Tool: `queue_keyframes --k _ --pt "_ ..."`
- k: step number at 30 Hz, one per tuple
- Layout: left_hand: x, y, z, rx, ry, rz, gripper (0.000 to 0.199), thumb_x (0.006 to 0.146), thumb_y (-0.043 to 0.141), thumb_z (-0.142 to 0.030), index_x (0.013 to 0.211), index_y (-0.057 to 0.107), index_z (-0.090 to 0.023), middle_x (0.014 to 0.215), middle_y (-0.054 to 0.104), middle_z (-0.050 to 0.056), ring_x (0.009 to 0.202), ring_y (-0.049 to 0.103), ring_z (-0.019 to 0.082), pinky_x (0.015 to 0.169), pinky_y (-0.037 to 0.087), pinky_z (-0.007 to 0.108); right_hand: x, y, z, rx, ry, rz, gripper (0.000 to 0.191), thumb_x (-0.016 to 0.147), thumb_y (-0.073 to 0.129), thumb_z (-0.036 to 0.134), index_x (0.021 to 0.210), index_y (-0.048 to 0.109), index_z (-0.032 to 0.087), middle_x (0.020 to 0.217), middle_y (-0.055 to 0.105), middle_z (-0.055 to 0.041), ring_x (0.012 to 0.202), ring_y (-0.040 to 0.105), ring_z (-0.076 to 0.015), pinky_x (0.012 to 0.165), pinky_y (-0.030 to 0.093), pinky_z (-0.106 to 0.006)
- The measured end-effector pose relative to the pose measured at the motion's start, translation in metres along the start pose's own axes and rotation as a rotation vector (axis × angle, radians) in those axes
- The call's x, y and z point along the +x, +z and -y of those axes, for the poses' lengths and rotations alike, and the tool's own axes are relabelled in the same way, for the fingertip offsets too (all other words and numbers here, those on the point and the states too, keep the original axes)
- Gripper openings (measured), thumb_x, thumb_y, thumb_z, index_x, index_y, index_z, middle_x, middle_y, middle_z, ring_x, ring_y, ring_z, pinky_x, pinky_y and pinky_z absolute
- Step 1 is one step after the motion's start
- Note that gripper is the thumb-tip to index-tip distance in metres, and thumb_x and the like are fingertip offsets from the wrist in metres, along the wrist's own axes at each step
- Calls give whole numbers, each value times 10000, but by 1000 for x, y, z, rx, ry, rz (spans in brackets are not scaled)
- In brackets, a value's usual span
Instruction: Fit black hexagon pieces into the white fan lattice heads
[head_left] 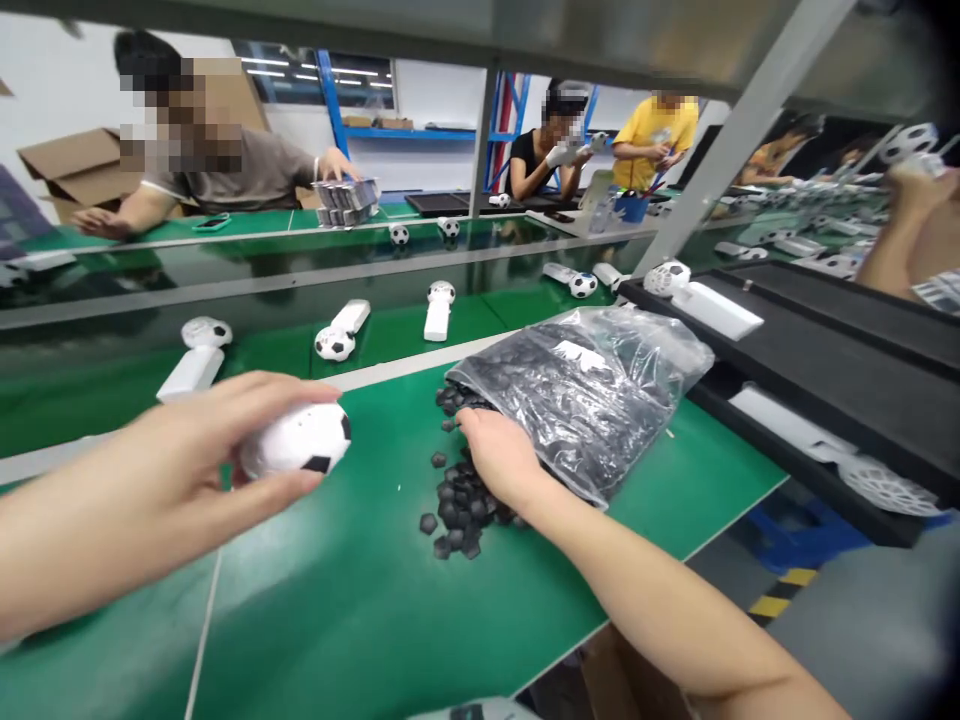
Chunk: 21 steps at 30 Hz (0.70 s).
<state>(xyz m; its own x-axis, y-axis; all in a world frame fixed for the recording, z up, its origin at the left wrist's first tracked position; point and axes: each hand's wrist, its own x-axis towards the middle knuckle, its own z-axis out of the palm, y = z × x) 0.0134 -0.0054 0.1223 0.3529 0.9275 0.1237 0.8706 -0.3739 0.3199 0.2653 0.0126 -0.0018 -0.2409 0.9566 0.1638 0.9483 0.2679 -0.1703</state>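
My left hand (pixel 225 450) is wrapped round a white soccer-ball-shaped piece (pixel 300 440) with a few black pentagon patches, held above the green table (pixel 315 610). My right hand (pixel 502 450) reaches among small black pentagon pieces (pixel 461 505) spilled at the mouth of a clear plastic bag (pixel 585 390). Its fingers are drawn together, and whatever is between the fingertips is hidden or too small to make out. The bag lies on its side, full of the same black pieces. Some pieces lie loose just left of the pile.
Several white ball-headed handheld devices (pixel 335 342) lie along the green line beyond the table. Black trays (pixel 810 350) with white parts stand at the right. A slanted metal post (pixel 739 135) rises behind them. Co-workers sit opposite; one person's raised arm (pixel 907 220) is at the right.
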Motion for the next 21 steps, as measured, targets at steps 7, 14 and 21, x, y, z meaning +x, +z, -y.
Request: queue_keyframes --k 7,14,21 --pt "-3 84 21 89 204 304 591 672 617 -414 1217 498 -219 1128 569 121 1069 488 326 879 395 448 3 -6 8 468 -67 -133 110 827 496 143 824 602 175 825 607 -20 780 553 -137 733 423 -266" --pt "16 92 57 130 309 266 819 550 653 -630 1240 467 -230 1071 625 123 1053 526 341 950 287 473 -7 -9 24 758 9 -13 112 824 501 228 851 601 186 763 620 5 671 562 -115 651 445 -251" --pt "5 111 40 88 52 164 861 617 518 -716 1283 372 -191 1181 557 133 981 563 333 808 418 423 -4 -5 56 770 -145 -39 45 792 582 186 782 624 177 880 577 -27 845 538 -129 704 428 -241"
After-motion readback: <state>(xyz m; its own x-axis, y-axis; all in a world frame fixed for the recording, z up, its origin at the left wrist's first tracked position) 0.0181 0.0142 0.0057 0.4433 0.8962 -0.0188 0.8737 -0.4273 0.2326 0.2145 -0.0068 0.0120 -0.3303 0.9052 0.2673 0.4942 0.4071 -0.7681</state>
